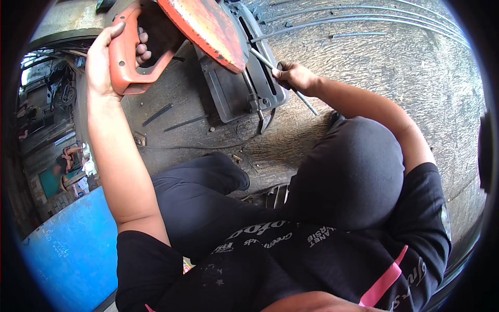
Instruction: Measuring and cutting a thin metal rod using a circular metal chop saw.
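Note:
My left hand [106, 65] is wrapped round the orange D-shaped handle [122, 57] of a cut-off saw, its fingers curling through the handle's opening. The saw's worn orange blade guard [205, 31] slants above the dark metal base [221, 96], which rests on the ground. To the right of the base, my right hand [296, 78] is closed on a thin metal rod [307, 102]. One end of the rod points toward my knee, while the other runs up to the saw beside the guard. Where the blade meets the rod is hidden by the guard.
Several long thin rods [358, 20] curve across the ground at the upper right, with a short rod piece [358, 34] beside them. Dark offcuts [157, 114] and a cable [208, 146] lie left of and below the base. A blue panel [78, 249] stands at the lower left.

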A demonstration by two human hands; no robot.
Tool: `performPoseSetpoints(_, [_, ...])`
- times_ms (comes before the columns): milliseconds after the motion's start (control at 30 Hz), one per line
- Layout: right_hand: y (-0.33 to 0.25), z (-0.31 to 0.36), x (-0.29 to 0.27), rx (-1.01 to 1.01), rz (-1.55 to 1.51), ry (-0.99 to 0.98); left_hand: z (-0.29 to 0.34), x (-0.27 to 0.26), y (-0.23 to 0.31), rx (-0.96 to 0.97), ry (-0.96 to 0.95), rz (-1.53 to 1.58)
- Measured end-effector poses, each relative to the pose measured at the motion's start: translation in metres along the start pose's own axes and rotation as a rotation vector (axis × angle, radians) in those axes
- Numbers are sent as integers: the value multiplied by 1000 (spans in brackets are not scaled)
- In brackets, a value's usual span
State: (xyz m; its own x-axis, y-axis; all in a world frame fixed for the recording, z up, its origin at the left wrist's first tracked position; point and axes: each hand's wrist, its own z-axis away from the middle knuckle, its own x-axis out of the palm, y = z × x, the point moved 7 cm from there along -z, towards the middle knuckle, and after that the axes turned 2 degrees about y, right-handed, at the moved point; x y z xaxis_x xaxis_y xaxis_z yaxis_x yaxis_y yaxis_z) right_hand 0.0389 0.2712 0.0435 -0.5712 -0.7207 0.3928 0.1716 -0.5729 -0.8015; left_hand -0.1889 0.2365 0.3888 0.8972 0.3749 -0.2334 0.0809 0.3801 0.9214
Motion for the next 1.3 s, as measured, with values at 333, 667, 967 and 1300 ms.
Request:
performPoseSetpoints(333, [-61, 24, -33, -106, 481, 134, 5, 3, -4, 3, 122, 53])
performPoseSetpoints(667, [-214, 125, -34, -156, 1286, 408, 4, 5, -8, 46, 166, 153])
performPoseSetpoints(967, [-372, 231, 78, -677, 1715, 491, 76, -21, 12, 666, 1001, 12])
performPoseSetpoints(1300, [-428, 310, 269, -1178, 1600, 476, 173, 44, 71, 951, 126, 676])
